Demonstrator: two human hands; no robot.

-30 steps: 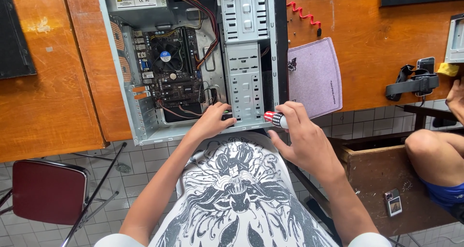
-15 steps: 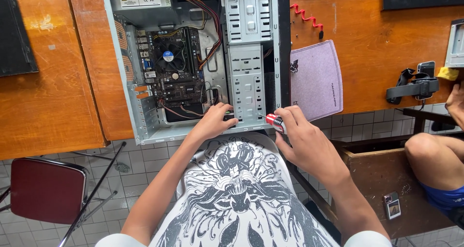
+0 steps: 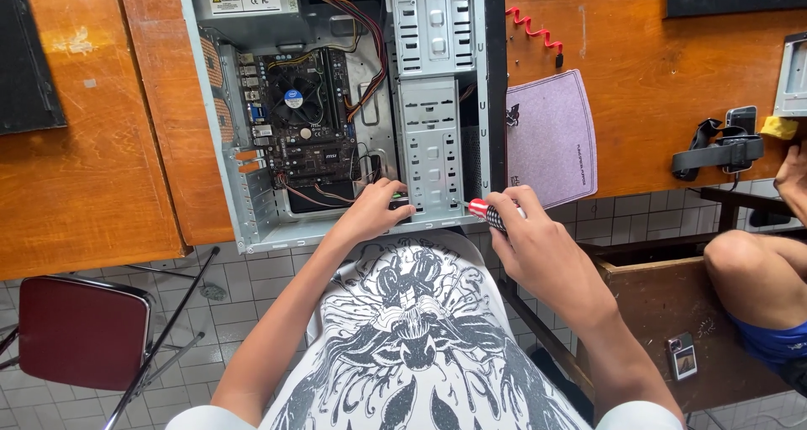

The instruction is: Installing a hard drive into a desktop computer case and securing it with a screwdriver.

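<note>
An open computer case [image 3: 244, 195] lies on its side on the wooden desk, its motherboard [image 3: 307, 123] and cables showing. My left hand [image 3: 371, 211] reaches into the case's near corner, fingertips touching a small part by the drive cage [image 3: 430, 144]. My right hand [image 3: 525, 237] grips a screwdriver with a red and black handle [image 3: 486, 212], its tip pointing left toward the bottom of the drive cage, close to my left fingers.
A purple mouse pad [image 3: 551, 140] lies right of the case, a red coiled cord [image 3: 531, 28] above it. A dark red chair [image 3: 80, 333] stands at lower left. Another person's leg [image 3: 752, 279] sits at right, near a black strap [image 3: 719, 153] and a drawer [image 3: 672, 312].
The view has shifted slightly. My right hand with the screwdriver has edged a little toward the drive cage; my left hand stays in the case's corner.
</note>
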